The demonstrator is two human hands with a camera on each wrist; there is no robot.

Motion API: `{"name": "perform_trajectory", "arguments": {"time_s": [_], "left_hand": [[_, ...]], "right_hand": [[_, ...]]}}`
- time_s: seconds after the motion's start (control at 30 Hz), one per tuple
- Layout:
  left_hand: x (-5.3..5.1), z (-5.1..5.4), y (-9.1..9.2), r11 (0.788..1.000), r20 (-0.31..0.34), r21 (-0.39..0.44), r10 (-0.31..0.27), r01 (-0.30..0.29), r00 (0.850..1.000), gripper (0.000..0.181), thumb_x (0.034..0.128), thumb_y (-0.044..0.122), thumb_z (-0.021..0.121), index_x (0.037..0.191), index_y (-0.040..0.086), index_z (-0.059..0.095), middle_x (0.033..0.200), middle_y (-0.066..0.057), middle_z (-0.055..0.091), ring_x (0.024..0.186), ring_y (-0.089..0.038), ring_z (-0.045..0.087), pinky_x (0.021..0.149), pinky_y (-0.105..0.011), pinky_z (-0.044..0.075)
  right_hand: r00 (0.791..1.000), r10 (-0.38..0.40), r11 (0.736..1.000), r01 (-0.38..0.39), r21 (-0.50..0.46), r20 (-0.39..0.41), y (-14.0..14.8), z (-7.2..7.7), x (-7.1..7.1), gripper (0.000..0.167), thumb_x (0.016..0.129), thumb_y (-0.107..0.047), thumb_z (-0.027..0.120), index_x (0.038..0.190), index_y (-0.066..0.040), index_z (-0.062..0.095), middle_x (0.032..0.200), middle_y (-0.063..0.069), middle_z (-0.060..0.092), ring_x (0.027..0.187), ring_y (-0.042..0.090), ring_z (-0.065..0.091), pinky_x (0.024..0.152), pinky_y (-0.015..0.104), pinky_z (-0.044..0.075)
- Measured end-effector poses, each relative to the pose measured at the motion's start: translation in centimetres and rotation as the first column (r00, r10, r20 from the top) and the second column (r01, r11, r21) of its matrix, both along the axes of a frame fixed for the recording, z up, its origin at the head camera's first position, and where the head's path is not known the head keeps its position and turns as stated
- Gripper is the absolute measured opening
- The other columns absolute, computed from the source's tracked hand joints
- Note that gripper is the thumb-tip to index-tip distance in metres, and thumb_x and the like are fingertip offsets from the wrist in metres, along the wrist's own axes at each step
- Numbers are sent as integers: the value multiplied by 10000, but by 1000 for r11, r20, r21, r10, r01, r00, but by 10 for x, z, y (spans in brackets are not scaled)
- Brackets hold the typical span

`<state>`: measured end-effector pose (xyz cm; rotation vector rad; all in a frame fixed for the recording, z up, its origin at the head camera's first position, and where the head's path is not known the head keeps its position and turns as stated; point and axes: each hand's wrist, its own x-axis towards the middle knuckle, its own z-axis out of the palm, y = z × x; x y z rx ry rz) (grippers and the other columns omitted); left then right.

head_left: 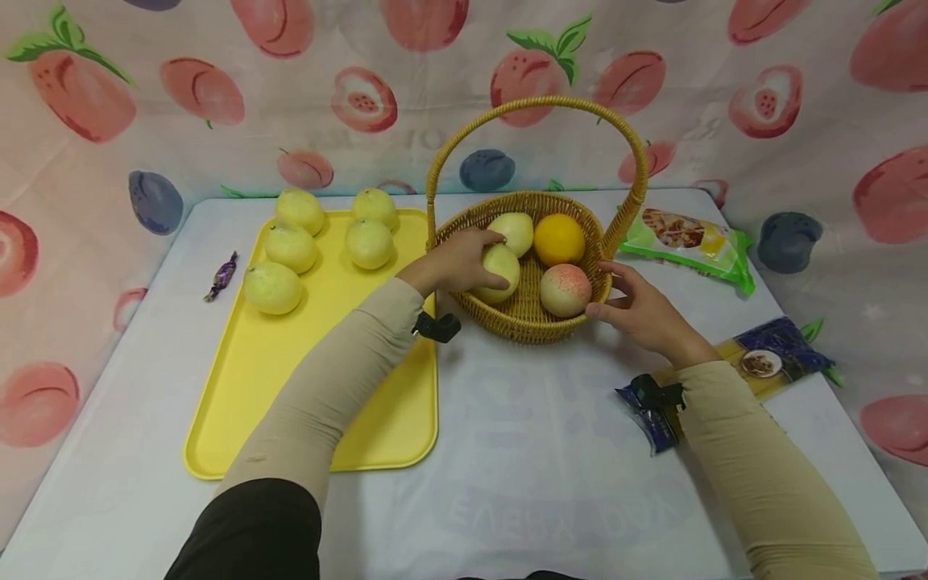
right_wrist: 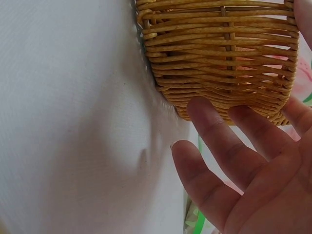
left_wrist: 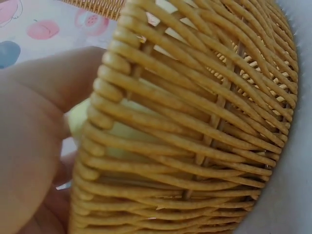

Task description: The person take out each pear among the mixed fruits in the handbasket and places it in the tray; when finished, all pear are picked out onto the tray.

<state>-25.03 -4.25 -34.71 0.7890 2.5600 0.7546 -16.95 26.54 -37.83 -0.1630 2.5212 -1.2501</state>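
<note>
My left hand (head_left: 461,259) grips a round pale yellow-green fruit (head_left: 502,274) at the left side of the wicker basket (head_left: 532,329). In the left wrist view, the basket's woven wall (left_wrist: 195,122) hides most of this fruit. Inside the basket are another pale fruit (head_left: 513,232), an orange (head_left: 559,239) and a pink-and-cream peach (head_left: 565,290). My right hand (head_left: 641,310) touches the basket's right rim with thumb and index finger. The right wrist view shows its other fingers (right_wrist: 224,141) extended beside the basket wall, holding nothing.
Several similar pale fruits (head_left: 272,287) sit along the far part of a yellow tray (head_left: 384,451). A purple-wrapped candy (head_left: 221,276) lies left of it. Right of the basket are a green food packet (head_left: 689,242) and a blue-and-yellow packet (head_left: 768,358), partly behind my right wrist. The basket's handle (head_left: 536,102) arches upward.
</note>
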Motion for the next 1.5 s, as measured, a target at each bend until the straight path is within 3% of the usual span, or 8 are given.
{"name": "perform_trajectory", "arguments": {"time_s": [0.37,0.6,0.8,1.1,1.5], "left_hand": [[9,7,-4,995,-74,96,-4,11,997,735,891,362,765,1484,61,451,1437,-105,491,1289,-238,449,1023,-360,403],[17,25,-4,989,-158,141,-26,48,987,713,888,367,768,1471,78,479,1421,-89,510,1274,-234,467,1015,-352,414],[30,39,-12,976,-170,215,1,36,985,699,877,332,785,1461,78,498,1453,-80,488,1298,-225,446,997,-349,431],[50,56,-37,972,-185,233,29,15,982,695,862,323,805,1445,83,513,1444,-71,486,1292,-213,449,1046,-360,391],[74,51,-87,974,-194,220,100,-56,976,691,837,273,833,1412,48,521,1390,-103,523,1243,-290,498,1029,-435,420]], "right_hand": [[1000,0,1000,0,15,0,0,1,0,918,939,-456,691,1619,-153,154,1618,238,181,1311,456,450,1032,641,375],[1000,1,1000,-1,6,0,0,1,0,915,940,-452,691,1620,-162,153,1619,233,181,1315,453,446,1033,637,378],[1000,0,1000,0,13,3,0,1,0,935,930,-477,693,1621,-163,148,1622,235,169,1312,450,451,1029,634,384],[1000,8,1000,-8,21,-3,1,0,-2,949,923,-490,697,1621,-160,146,1633,205,162,1299,441,465,1017,623,402],[1000,5,1000,-5,20,2,0,2,0,948,924,-484,697,1622,-166,141,1632,204,164,1305,436,458,1014,622,403]]}}
